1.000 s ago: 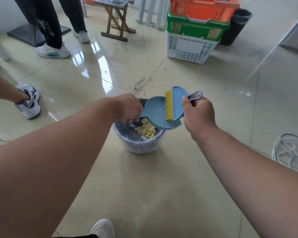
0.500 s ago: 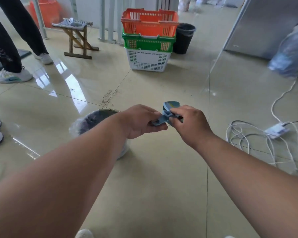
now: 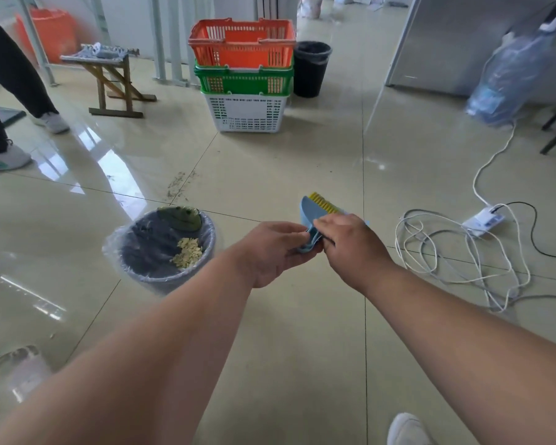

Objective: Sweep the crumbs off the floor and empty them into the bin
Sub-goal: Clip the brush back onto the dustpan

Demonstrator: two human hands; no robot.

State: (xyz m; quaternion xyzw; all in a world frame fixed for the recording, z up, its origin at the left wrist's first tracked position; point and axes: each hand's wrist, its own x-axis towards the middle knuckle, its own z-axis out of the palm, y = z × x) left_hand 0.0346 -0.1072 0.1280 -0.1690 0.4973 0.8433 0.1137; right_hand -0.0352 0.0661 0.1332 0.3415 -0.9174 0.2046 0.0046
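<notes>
A small grey bin point(image 3: 148, 277) lined with clear plastic stands on the floor at centre left, with a pile of pale yellow crumbs point(image 3: 187, 252) and a green scrap inside. To its right, above the tiles, my left hand point(image 3: 275, 252) grips the handle of the blue dustpan point(image 3: 309, 211). My right hand point(image 3: 350, 244) holds the blue brush with yellow bristles point(image 3: 325, 202), which lies tucked against the pan. The two hands touch around the stacked handles, which hide much of both tools.
Stacked orange, green and white baskets point(image 3: 244, 75) and a black bin point(image 3: 311, 69) stand further back. A wooden stool point(image 3: 109, 81) is at back left, near a person's legs and shoes point(image 3: 4, 155). White cables and a power strip point(image 3: 482, 220) lie on the right. Dark specks point(image 3: 177, 187) mark the tiles.
The dustpan and brush were over the bin with crumbs below them; both hands have moved right, away from the bin, and brought the brush and pan together. My view has shifted right.
</notes>
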